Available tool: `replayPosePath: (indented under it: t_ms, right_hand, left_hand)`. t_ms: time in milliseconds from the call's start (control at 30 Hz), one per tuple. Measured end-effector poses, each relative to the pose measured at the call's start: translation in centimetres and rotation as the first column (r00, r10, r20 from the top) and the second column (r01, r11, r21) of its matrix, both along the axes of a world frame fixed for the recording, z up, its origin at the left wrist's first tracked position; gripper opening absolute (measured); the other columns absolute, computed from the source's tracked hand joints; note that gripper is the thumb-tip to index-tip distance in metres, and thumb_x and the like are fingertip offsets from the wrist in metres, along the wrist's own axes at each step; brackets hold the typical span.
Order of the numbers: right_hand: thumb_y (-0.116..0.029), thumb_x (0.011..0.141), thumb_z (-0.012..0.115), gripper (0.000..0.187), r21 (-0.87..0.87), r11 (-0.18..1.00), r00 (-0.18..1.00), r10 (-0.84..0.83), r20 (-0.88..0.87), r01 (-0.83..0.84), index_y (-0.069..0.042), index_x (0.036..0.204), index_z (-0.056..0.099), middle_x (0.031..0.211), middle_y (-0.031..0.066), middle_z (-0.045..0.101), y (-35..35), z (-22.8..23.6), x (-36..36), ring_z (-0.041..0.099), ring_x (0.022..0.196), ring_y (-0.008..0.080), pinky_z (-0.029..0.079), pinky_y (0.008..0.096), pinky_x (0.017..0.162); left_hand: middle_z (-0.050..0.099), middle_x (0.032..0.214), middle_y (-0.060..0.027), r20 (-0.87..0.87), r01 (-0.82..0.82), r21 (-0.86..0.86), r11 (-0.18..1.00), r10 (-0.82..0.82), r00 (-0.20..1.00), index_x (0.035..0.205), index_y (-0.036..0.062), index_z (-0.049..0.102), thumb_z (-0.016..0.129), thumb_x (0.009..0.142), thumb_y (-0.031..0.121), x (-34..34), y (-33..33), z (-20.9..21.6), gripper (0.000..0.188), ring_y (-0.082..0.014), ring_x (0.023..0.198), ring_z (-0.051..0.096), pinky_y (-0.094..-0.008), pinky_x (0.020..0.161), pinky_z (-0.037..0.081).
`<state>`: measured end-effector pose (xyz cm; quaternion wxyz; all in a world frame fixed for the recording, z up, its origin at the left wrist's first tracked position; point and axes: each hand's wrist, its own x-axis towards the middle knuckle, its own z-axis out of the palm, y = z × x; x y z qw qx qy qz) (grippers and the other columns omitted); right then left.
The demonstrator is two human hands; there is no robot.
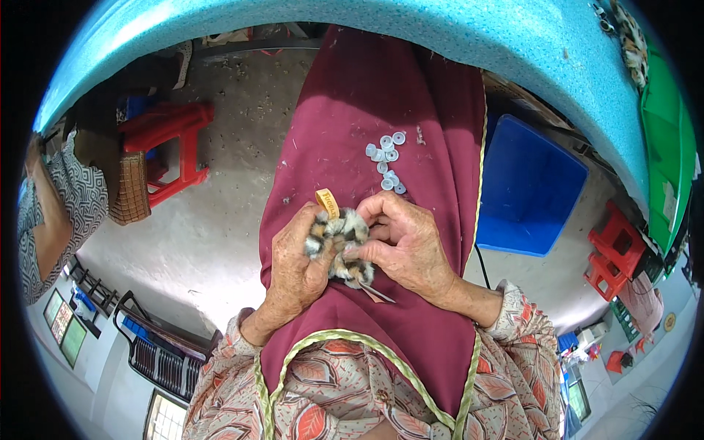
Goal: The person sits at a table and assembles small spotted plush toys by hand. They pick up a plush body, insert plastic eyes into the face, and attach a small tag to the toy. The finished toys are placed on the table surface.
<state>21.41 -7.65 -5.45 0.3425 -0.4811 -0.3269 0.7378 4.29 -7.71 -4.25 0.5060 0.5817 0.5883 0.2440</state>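
A small furry plush piece (pixel 355 226), patterned in white, tan and black, is held between my hands above my lap. A yellow ribbon loop (pixel 326 202) with print on it sticks up from its far side, and a thin pale strip (pixel 379 295) hangs from its near side. My left hand (pixel 293 253) is closed round the left of the plush piece. With thumb and fingers bent, my right hand (pixel 411 246) pinches its right side; the fingertips are partly hidden. Beyond, several small translucent plastic caps (pixel 387 162) lie on the maroon apron (pixel 323 136) over my lap.
A speckled turquoise tabletop (pixel 469 29) curves across the far side. On the floor to the right stands a blue bin (pixel 524 191). Red plastic stools (pixel 172 143) are at the left, near another person's arm (pixel 51 220). A green tray (pixel 671 139) is at the far right.
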Motion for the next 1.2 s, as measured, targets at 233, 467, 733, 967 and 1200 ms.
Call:
replayPosePath:
  t_ms: [233, 467, 733, 967, 1200]
  right_hand:
    - [0.007, 0.068, 0.073, 0.027, 0.129, 0.991, 0.988, 0.004, 0.156, -0.024, 0.003, 0.086, 0.053, 0.081, 0.0102, 0.062, -0.3, -0.5, -0.4, 0.066, 0.073, 0.0124, 0.056, 0.024, 0.06]
    - [0.008, 0.077, 0.066, 0.024, -0.255, 0.966, 0.952, -0.11, -0.286, 0.034, 0.003, 0.099, 0.059, 0.092, 0.0076, 0.062, 1.8, -1.4, 0.6, 0.062, 0.083, 0.0125, 0.054, 0.0231, 0.074]
    - [0.007, 0.082, 0.062, 0.011, -0.137, 0.991, 0.979, -0.027, -0.202, -0.001, 0.004, 0.092, 0.06, 0.087, 0.0055, 0.062, 1.9, -2.1, 1.1, 0.061, 0.078, 0.0091, 0.053, 0.0221, 0.07]
    - [0.008, 0.08, 0.064, 0.007, -0.112, 0.986, 0.977, -0.138, -0.162, 0.121, 0.003, 0.084, 0.061, 0.082, 0.0045, 0.062, 1.6, -2.7, 1.3, 0.06, 0.073, 0.0079, 0.049, 0.0197, 0.063]
    - [0.003, 0.084, 0.063, 0.009, -0.198, 0.962, 0.959, -0.223, -0.175, 0.187, 0.002, 0.091, 0.059, 0.083, 0.0026, 0.062, 0.8, -2.8, 0.9, 0.058, 0.072, 0.0052, 0.048, 0.0186, 0.066]
  left_hand:
    - [0.06, 0.084, -0.0139, 0.062, -0.06, -0.171, 0.983, 0.072, 0.995, 0.1, -0.0037, 0.054, 0.065, 0.076, 0.005, -0.6, -1.0, -0.7, 0.028, -0.0228, 0.074, 0.062, -0.032, 0.067, 0.048]
    - [0.062, 0.086, -0.0126, 0.046, -0.214, -0.124, 0.969, 0.221, 0.974, 0.102, -0.0037, 0.056, 0.068, 0.074, 0.001, 0.3, -0.4, -0.6, 0.031, -0.0196, 0.076, 0.062, -0.0305, 0.069, 0.049]
    - [0.062, 0.084, -0.0065, 0.134, -0.13, -0.334, 0.934, 0.184, 0.974, 0.1, -0.0013, 0.057, 0.07, 0.077, 0.008, -0.3, 0.9, 0.3, 0.028, -0.0161, 0.074, 0.059, -0.0277, 0.068, 0.047]
    - [0.065, 0.108, -0.0123, 0.5, 0.133, -0.849, 0.512, 0.695, 0.517, 0.116, -0.0006, 0.057, 0.074, 0.078, 0.02, -2.2, 1.0, -0.9, 0.046, -0.0225, 0.099, 0.064, -0.0375, 0.09, 0.05]
    - [0.061, 0.117, -0.0112, 0.493, 0.241, -0.87, 0.431, 0.783, 0.379, 0.115, -0.0021, 0.058, 0.066, 0.086, 0.015, -2.1, 0.3, -0.1, 0.035, -0.0217, 0.106, 0.059, -0.0379, 0.095, 0.046]
